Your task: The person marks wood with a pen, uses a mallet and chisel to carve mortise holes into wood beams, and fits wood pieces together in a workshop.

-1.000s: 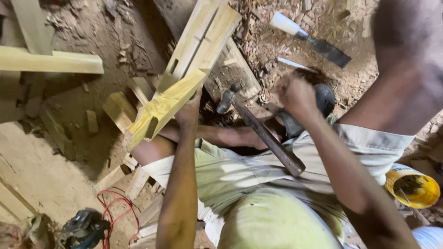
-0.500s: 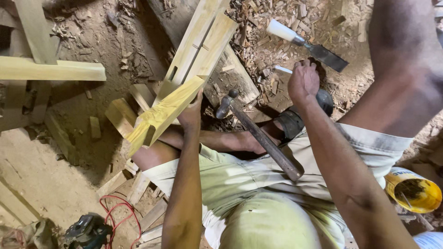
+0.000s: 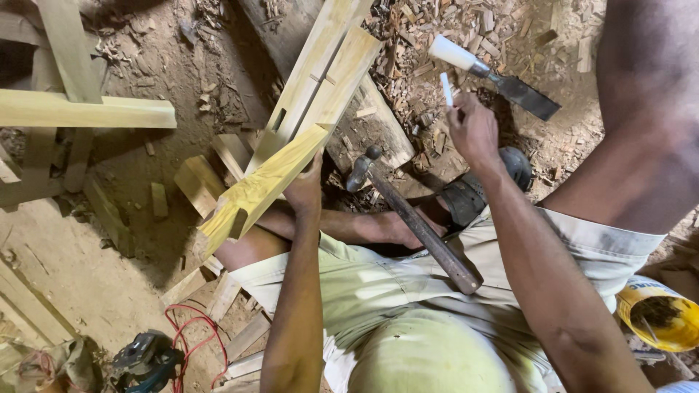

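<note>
A yellow wooden beam (image 3: 262,185), propped across the lap, is gripped at its edge by the left hand (image 3: 306,188). A small white stick (image 3: 445,89) is pinched in the right hand (image 3: 473,131), raised above wood chips (image 3: 451,36) near a white-handled chisel (image 3: 495,76). A hammer (image 3: 415,218) is rested on the thigh.

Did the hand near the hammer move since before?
Yes. The right hand rose from beside the hammer toward the white-handled chisel, now pinching a small white stick.
</note>
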